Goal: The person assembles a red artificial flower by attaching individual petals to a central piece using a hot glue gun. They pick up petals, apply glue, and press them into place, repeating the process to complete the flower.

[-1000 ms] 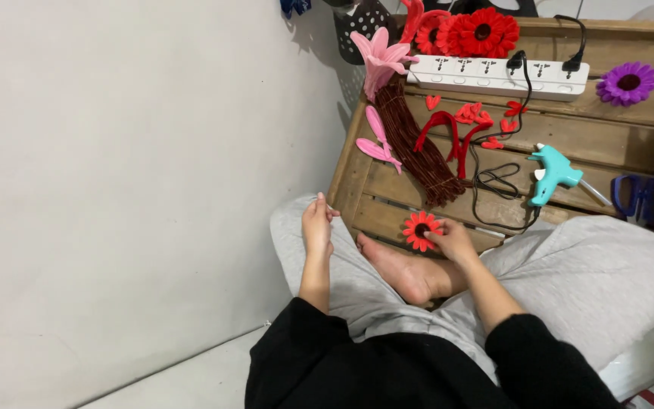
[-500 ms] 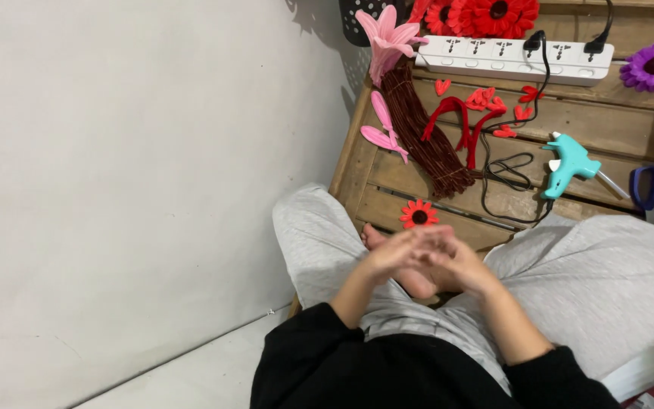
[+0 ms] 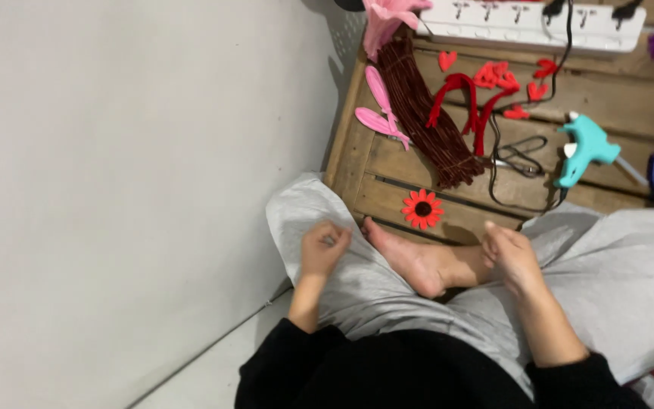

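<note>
the left hand [image 3: 323, 248] rests on the grey trouser leg [image 3: 357, 288] with its fingers curled loosely inward; it holds nothing that can be seen. the right hand [image 3: 510, 256] lies on the other knee beside the bare foot [image 3: 410, 261], fingers bent and close together, also empty as far as the view shows. the red paper flower [image 3: 422, 208] with a dark centre lies flat on the wooden pallet board [image 3: 357, 159], just beyond the toes and between the two hands, touched by neither. further up the board from the flower is a bundle of dark red pipe cleaners [image 3: 425, 113], with pink petal cutouts [image 3: 380, 110] to its left and bent red pipe cleaners [image 3: 467, 98] and small red hearts [image 3: 497, 76] to its right. a teal glue gun [image 3: 584, 148] lies right of the flower, near scissors [image 3: 520, 155] and a black cord [image 3: 493, 174]. a white power strip [image 3: 524, 23] sits at the board's far edge.
</note>
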